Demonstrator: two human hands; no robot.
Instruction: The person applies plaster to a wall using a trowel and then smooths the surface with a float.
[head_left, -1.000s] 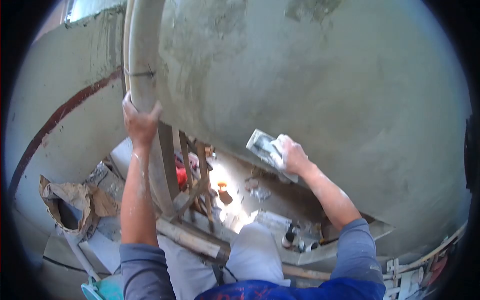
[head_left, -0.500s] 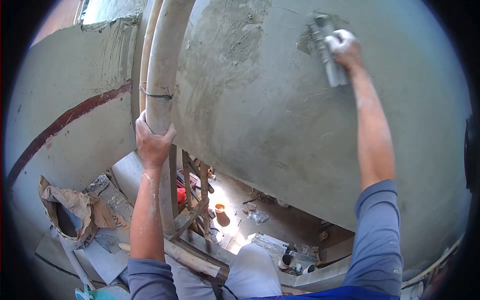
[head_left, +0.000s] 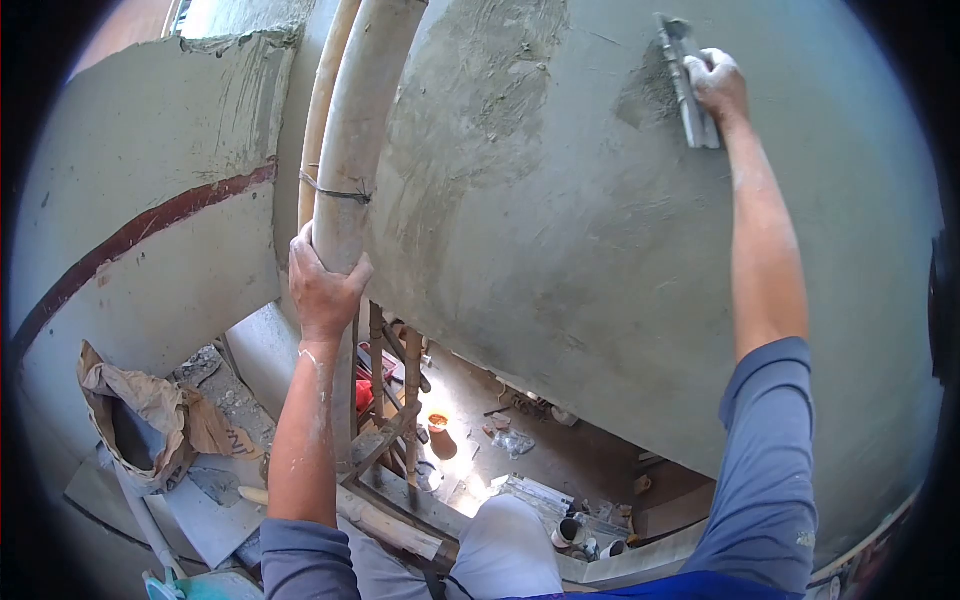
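My right hand [head_left: 718, 85] is closed round the handle of a plastering trowel [head_left: 687, 95], whose long blade lies against the grey plastered wall [head_left: 600, 240] at the upper right. A darker, rough patch of mortar [head_left: 645, 95] shows just left of the blade. My left hand [head_left: 327, 285] wraps round a thick pale bamboo pole [head_left: 352, 150] on the left. A dark wire tie [head_left: 340, 192] binds this pole to a thinner one [head_left: 318, 130] just above my fingers. Whitish dust and splashes mark both hands and my left forearm.
Below me, a gap beside the wall opens onto a lower floor with an orange-topped bucket [head_left: 438, 422] and several containers. A torn paper sack [head_left: 140, 420] stands at lower left near rubble. Bamboo scaffold poles [head_left: 412, 400] rise from below. A low wall with a dark red stripe [head_left: 150, 225] is at left.
My right hand has slid the trowel slightly up the wall, and its blade is more upright. My left hand keeps its grip on the pole. The whole view has shifted a little.
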